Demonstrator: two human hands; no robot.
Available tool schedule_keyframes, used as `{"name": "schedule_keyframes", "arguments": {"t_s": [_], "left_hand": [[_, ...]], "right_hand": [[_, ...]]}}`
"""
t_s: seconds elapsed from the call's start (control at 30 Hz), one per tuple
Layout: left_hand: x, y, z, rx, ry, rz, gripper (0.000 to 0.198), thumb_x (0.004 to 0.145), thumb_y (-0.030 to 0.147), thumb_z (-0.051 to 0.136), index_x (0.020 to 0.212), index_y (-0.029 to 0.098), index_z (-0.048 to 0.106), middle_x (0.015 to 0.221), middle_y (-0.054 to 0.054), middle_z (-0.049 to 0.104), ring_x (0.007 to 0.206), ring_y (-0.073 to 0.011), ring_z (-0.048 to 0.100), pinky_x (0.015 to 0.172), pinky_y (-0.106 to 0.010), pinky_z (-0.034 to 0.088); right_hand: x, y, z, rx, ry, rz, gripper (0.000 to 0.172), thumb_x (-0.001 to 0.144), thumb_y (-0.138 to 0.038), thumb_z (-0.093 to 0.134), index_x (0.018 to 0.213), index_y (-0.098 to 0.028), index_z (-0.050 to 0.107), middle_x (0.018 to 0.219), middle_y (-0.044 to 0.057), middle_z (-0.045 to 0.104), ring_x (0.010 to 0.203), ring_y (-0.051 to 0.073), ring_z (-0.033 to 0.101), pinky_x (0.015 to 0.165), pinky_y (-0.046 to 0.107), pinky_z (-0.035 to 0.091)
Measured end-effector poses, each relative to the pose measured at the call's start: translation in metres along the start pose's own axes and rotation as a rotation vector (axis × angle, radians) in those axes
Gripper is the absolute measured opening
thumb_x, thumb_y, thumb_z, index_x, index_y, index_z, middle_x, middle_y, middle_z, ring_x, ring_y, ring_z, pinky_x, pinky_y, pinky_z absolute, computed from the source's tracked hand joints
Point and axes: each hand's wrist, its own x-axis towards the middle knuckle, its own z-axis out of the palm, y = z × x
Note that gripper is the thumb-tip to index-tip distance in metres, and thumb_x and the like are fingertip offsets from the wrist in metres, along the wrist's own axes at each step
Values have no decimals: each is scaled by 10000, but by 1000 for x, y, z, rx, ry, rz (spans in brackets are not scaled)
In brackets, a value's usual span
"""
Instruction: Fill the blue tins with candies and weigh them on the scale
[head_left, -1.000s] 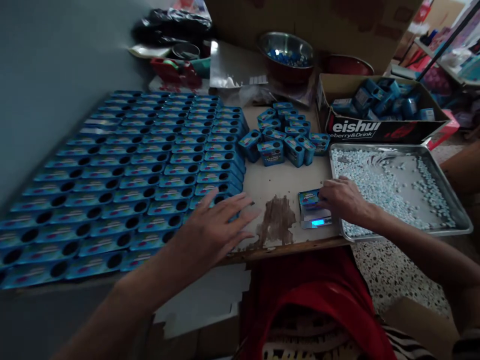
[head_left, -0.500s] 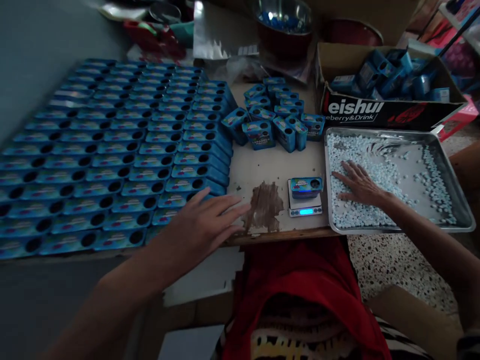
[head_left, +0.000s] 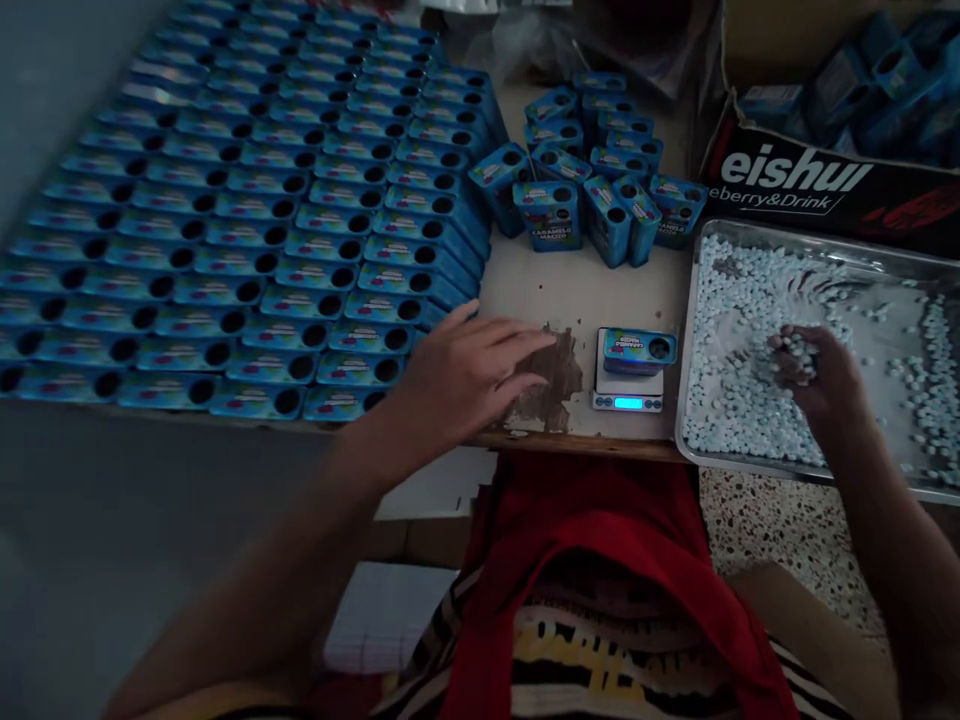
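My right hand (head_left: 829,375) is cupped around a handful of small pale-blue candies (head_left: 796,358), just over the metal tray (head_left: 684,400). More of these candies (head_left: 739,400) lie spread in the tray, with bare streaks between them. Left of the tray, a small digital scale (head_left: 628,388) with a lit blue display carries one blue candy box (head_left: 637,348), its round hole facing up. My left hand (head_left: 469,375) hovers by the table's front edge, fingers stretched out and holding nothing. It is close to the rows of blue boxes (head_left: 292,265).
Several loose blue boxes (head_left: 551,212) stand in a cluster behind the scale. At the back right, a black cardboard carton (head_left: 795,180) holds more blue boxes. A worn brown patch (head_left: 551,385) marks the tabletop. Crumpled clear plastic (head_left: 517,50) lies at the back.
My right hand, flat on the candies before, has moved right and closed around a handful. My left hand stays outstretched near the rows. The view has tilted down.
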Motion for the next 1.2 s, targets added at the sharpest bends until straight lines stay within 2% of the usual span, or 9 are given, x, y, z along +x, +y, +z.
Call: {"name": "schedule_keyframes", "arguments": {"t_s": [0.1,0.2,0.3,0.43,0.57,0.7,0.87,0.97,1.2], "left_hand": [[14,14,11,-217,59,-108,486,989,370,709,1455,251,640,1393,-105,748,1280,-304,716,1147,-486,562],[26,23,25,-357,103,-178,647,925,354,790,1519,227,565,1429,-111,721,1294,-291,704,1124,-442,580],[29,24,37,-417,107,-162,724,873,331,847,1525,218,552,1418,-111,720,1317,-294,691,1151,-447,561],[26,22,44,-437,81,-129,650,872,304,855,1466,213,608,1371,-107,737,1295,-291,703,1128,-440,574],[25,21,42,-423,94,-122,579,885,291,843,1424,212,647,1358,-111,739,1282,-294,707,1109,-437,584],[30,22,42,-457,133,-87,629,854,245,866,1437,210,633,1358,-105,740,1285,-285,706,1129,-437,566],[39,27,59,-551,129,-126,725,813,223,891,1475,240,597,1347,-87,754,1282,-281,715,1132,-435,554],[42,33,73,-589,101,-201,762,793,274,917,1483,279,593,1354,-76,759,1266,-287,725,1101,-432,570],[43,34,72,-666,101,-247,789,753,291,947,1463,252,605,1438,-98,713,1327,-303,687,1134,-445,543]], "right_hand": [[-2,6,7,516,185,91,241,830,-508,675,878,-271,678,946,47,736,727,158,639,600,276,519],[-7,9,27,595,346,32,200,800,-442,746,840,-256,683,853,16,710,684,130,616,624,263,518],[-13,4,44,144,384,-89,165,827,-389,766,904,-244,759,864,16,742,667,133,622,663,285,521],[-18,-15,45,-608,281,-274,190,878,-282,662,942,-236,834,963,70,813,844,228,732,826,375,544],[-14,-35,35,-786,157,-315,216,895,-289,646,931,-218,847,884,87,812,810,243,731,774,364,516],[-5,-44,33,-543,103,-123,214,846,-365,758,953,-193,826,532,-17,582,509,134,508,538,278,370],[-6,-51,44,168,-13,94,293,672,-328,926,855,-190,744,710,8,692,485,49,377,437,216,205],[-13,-69,65,459,-97,119,248,700,-248,921,849,-203,728,762,-22,677,484,22,322,417,186,187],[-15,-126,128,562,-405,65,177,805,-245,883,874,-191,729,783,-12,689,501,27,327,427,174,256]]}}
